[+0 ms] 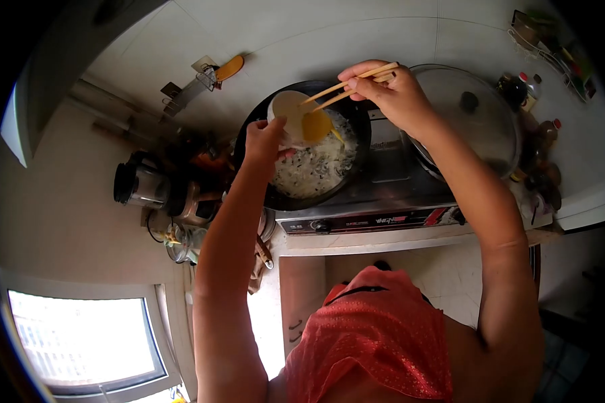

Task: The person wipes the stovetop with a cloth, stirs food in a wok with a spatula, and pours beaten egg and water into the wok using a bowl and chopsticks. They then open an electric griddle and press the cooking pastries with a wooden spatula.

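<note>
My left hand [267, 140] is closed on a white bowl [286, 106], tilted over a dark wok [361, 127]. Yellow liquid [317, 126], which looks like beaten egg, is at the bowl's lower side, and a thin yellow streak runs down from it. Pale soup with dark bits [309, 173] fills the wok. Between the fingers of my right hand [391, 91] is a pair of wooden chopsticks [348, 88], their tips at the bowl's opening just above the yellow liquid. The bowl's underside is partly hidden by my left hand.
Right of the wok, a large pan with a glass lid [469, 131] sits on the gas stove [390, 181]. Bottles [531, 93] stand at the far right. On the left are a blender jug [141, 183] and glass jars [178, 245]. A cleaver [187, 93] hangs on the wall.
</note>
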The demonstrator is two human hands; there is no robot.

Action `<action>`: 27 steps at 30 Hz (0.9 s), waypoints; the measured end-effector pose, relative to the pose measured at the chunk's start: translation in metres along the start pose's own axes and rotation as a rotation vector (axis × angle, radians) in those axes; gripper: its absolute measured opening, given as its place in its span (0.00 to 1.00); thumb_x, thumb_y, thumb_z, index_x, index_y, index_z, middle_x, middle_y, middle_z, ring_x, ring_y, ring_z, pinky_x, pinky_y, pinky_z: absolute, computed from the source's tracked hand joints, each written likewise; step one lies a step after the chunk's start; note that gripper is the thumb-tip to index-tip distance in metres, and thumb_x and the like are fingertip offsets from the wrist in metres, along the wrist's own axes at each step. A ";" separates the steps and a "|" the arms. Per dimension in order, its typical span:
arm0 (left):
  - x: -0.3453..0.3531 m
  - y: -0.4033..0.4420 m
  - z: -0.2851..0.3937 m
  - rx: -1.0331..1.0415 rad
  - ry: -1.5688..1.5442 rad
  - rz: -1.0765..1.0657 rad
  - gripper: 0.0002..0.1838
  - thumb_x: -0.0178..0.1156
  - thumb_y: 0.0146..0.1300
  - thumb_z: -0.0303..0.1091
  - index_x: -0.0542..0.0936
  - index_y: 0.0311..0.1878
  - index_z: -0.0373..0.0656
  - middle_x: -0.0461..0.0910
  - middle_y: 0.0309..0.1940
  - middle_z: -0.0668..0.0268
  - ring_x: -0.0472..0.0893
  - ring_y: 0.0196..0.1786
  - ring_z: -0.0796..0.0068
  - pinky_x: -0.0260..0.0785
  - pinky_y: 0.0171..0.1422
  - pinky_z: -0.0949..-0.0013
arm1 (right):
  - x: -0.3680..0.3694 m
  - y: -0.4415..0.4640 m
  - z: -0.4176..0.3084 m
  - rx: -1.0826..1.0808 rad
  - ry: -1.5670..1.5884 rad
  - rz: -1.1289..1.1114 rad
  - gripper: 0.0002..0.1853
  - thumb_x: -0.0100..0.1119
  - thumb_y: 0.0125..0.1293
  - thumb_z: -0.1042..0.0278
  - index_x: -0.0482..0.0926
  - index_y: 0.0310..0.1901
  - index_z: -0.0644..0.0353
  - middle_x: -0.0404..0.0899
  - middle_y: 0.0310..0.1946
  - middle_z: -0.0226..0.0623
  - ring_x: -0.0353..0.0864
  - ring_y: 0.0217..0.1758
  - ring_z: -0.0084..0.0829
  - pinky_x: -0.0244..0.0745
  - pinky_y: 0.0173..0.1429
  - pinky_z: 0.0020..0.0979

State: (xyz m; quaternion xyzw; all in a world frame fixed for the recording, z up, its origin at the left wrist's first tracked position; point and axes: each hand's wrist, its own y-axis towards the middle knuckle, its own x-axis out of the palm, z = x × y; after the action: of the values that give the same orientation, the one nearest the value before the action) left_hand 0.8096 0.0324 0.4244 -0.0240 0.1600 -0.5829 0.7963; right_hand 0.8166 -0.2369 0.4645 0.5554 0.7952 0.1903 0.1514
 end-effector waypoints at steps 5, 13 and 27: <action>-0.011 0.006 0.018 0.123 0.253 0.299 0.35 0.66 0.51 0.45 0.64 0.56 0.33 0.74 0.44 0.50 0.80 0.43 0.63 0.78 0.32 0.67 | -0.014 -0.020 -0.003 -0.026 0.045 0.111 0.09 0.55 0.64 0.70 0.80 0.42 0.64 0.81 0.34 0.33 0.79 0.36 0.20 0.76 0.43 0.22; -0.066 -0.035 0.026 0.472 1.119 0.468 0.36 0.65 0.44 0.52 0.66 0.53 0.41 0.74 0.48 0.56 0.78 0.48 0.55 0.70 0.51 0.59 | -0.028 -0.049 0.002 0.025 -0.011 0.073 0.08 0.56 0.63 0.71 0.80 0.42 0.62 0.81 0.33 0.31 0.78 0.34 0.19 0.74 0.40 0.20; -0.026 -0.073 0.045 0.816 1.060 0.255 0.37 0.70 0.41 0.47 0.66 0.53 0.43 0.75 0.44 0.58 0.78 0.45 0.58 0.73 0.47 0.60 | 0.056 -0.039 0.028 -0.149 -0.076 -0.175 0.05 0.57 0.61 0.75 0.80 0.38 0.62 0.79 0.33 0.32 0.78 0.34 0.20 0.73 0.38 0.21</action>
State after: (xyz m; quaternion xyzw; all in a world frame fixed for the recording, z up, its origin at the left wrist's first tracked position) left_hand 0.7479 0.0267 0.4898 0.5860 0.2973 -0.4311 0.6183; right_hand 0.7775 -0.1925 0.4200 0.4778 0.8181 0.2137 0.2381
